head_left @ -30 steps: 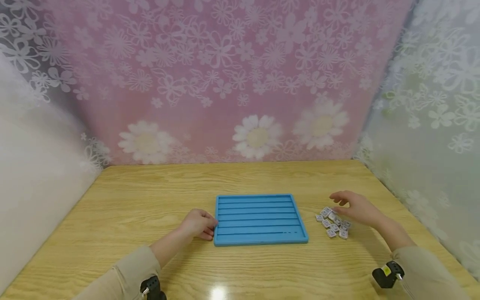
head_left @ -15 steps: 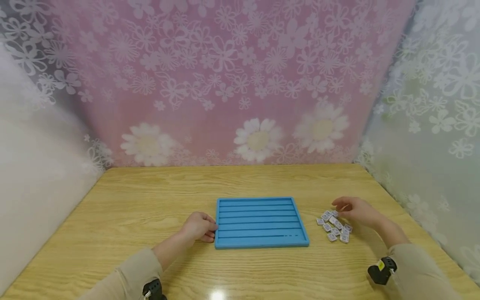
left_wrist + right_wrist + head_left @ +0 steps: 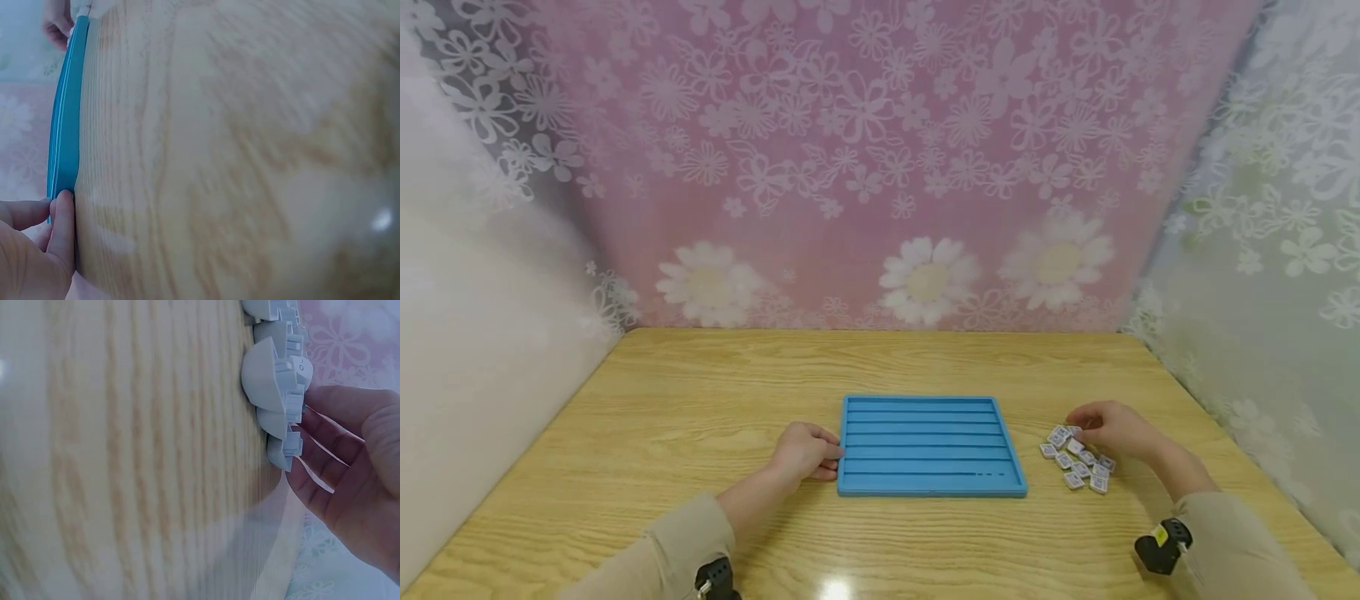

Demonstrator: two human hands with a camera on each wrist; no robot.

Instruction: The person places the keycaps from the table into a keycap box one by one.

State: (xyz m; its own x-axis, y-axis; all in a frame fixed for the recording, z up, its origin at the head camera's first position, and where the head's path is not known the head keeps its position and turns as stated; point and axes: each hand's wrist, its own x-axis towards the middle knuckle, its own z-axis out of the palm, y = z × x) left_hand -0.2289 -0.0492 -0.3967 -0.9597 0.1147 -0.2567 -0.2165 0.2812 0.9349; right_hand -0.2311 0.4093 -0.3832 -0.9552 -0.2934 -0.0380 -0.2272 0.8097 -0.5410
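Note:
On the table lies a blue tray (image 3: pixel 932 454) with long ridged rows, flat and wider than deep. My left hand (image 3: pixel 807 452) holds its left edge, thumb and fingers pinching the rim in the left wrist view. To the right of the tray is a loose pile of white keycaps (image 3: pixel 1081 460), most lying with their hollow undersides up. My right hand (image 3: pixel 1116 429) is at the far side of the pile, its thumb and fingertips curled at a keycap (image 3: pixel 1074 431). In the right wrist view, the fingers (image 3: pixel 322 450) are partly hidden behind the keycaps.
The wood-grain table (image 3: pixel 722 375) ends at a pink flowered backdrop (image 3: pixel 820 167), with pale sheets at both sides. Each sleeve carries a black wrist camera; the right one (image 3: pixel 1163 546) hangs low over the table.
My right hand has come down to the pile, and its fingers have drawn together at a keycap. My left hand still holds the tray's edge. The head view has shifted slightly.

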